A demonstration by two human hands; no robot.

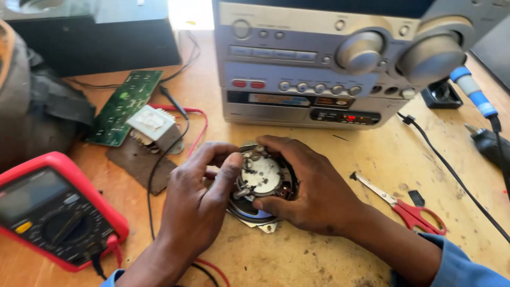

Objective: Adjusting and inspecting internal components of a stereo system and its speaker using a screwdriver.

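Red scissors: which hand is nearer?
Right. The right hand cups the round metal mechanism, and the red scissors lie just off its wrist. The left hand is on the mechanism's far side.

Scuffed wooden bench [340, 159], bearing stereo [340, 64], multimeter [53, 210], circuit board [125, 106], transformer [154, 125], round mechanism [260, 178], scissors [406, 207], soldering iron [475, 95], cables [451, 170].

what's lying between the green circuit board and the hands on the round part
In the head view, a small white transformer on a brown scrap, crossed by black and red leads.
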